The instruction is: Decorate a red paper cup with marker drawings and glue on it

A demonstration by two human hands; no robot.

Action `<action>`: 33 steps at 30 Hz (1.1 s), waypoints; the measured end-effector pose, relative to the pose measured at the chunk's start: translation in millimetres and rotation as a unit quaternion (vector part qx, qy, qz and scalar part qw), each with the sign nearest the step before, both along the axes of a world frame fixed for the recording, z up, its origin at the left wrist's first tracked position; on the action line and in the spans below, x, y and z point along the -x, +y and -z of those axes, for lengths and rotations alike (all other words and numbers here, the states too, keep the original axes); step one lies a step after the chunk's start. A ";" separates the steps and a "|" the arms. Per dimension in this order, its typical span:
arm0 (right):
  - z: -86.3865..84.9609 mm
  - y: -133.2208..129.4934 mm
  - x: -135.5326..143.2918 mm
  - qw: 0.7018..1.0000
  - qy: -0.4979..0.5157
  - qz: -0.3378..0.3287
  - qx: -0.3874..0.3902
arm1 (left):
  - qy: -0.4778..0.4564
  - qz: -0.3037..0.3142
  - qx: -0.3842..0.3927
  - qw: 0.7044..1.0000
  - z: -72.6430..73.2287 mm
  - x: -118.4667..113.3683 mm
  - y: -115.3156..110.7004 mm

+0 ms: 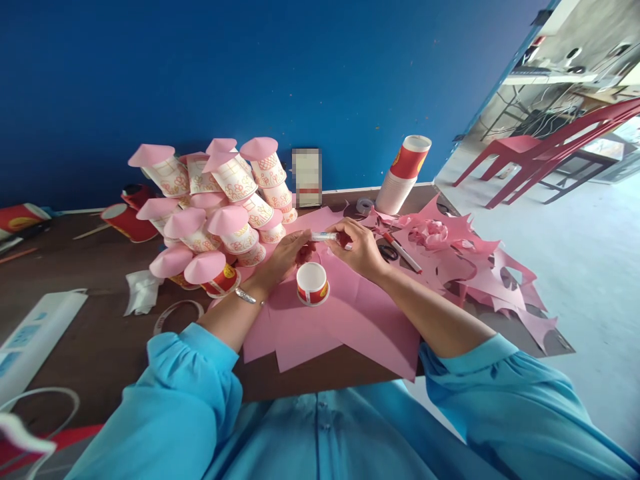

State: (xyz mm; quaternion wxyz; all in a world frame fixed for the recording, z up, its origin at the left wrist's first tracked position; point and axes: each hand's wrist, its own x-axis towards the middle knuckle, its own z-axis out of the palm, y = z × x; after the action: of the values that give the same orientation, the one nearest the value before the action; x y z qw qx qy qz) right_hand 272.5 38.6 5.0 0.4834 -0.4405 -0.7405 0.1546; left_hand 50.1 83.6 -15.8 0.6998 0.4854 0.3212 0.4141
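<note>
My left hand (295,249) and my right hand (359,245) meet over the table, fingers closed on the two ends of a small whitish tube (324,237) with faint blue marking. It lies level between them; its exact kind is too small to tell. Just below the hands, a short red-and-white paper cup (313,285) stands on overlapping pink paper sheets (345,320), its white inside facing up. To the left are several paper cups with drawn flowers and pink cone roofs (227,220), piled together. A red-and-white marker (403,253) and black-handled scissors (387,253) lie right of my right hand.
Pink paper scraps (480,267) cover the table's right side. A tall cup stack (403,175) and a tape roll (365,206) stand at the back by the blue wall (200,67). Leftward are a tipped red cup (129,223), a crumpled white wrapper (143,291) and a ring (177,315).
</note>
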 end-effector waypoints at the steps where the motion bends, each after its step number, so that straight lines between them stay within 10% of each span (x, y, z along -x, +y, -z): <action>1: 1.0 0.5 0.4 1.000 0.000 0.000 0.003 | -0.003 -0.002 0.001 1.000 0.9 0.3 1.0; 18: 13.8 7.9 4.8 0.965 0.131 -0.077 0.211 | -0.037 -0.062 -0.025 0.997 0.4 1.3 3.3; 25: 11.9 18.3 6.0 0.992 0.079 -0.045 0.085 | -0.017 -0.035 -0.083 0.996 -7.1 -3.8 -0.1; 33: 7.8 18.9 7.2 0.948 0.235 -0.095 0.195 | -0.040 -0.033 -0.074 0.996 -6.1 -5.1 -2.2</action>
State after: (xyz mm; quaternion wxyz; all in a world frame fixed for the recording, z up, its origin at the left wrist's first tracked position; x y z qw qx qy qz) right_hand 265.3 57.5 -2.9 0.5311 -0.4056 -0.5997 0.4403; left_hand 55.2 81.4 -9.7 0.6604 0.5080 0.2769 0.4786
